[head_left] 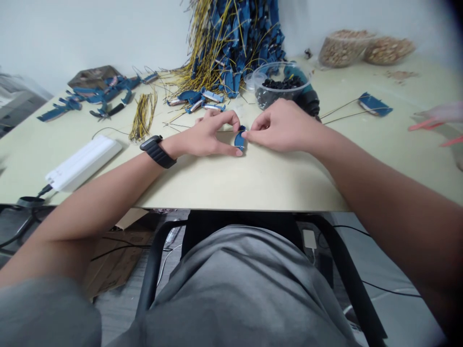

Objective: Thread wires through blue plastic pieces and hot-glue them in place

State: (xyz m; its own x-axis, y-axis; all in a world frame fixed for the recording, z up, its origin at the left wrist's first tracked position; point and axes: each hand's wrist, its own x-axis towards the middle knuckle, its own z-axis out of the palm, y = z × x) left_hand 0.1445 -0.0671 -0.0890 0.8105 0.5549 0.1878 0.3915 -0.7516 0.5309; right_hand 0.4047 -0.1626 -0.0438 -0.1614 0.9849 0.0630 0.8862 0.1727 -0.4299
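A small blue plastic part (239, 140) with a curved edge is between my two hands on the pale table. My left hand (213, 135) grips it, the index finger at its far end and the thumb at its near end. From the right, the fingertips of my right hand (278, 126) pinch at the part's edge. Whatever tiny thing they may hold there is hidden. A thin wire runs from the part to the left, under my left hand. Just beyond lie several similar blue parts (195, 99).
Behind stands a big heap of blue parts with yellow and black wires (235, 48). A clear tub of black pieces (282, 84) and a power drill (307, 99) are beyond my right hand. Pliers (112, 107), a wire bundle (143, 115) and a white power strip (83, 161) lie left. Another person's hand (444, 113) holds red-handled pliers at right.
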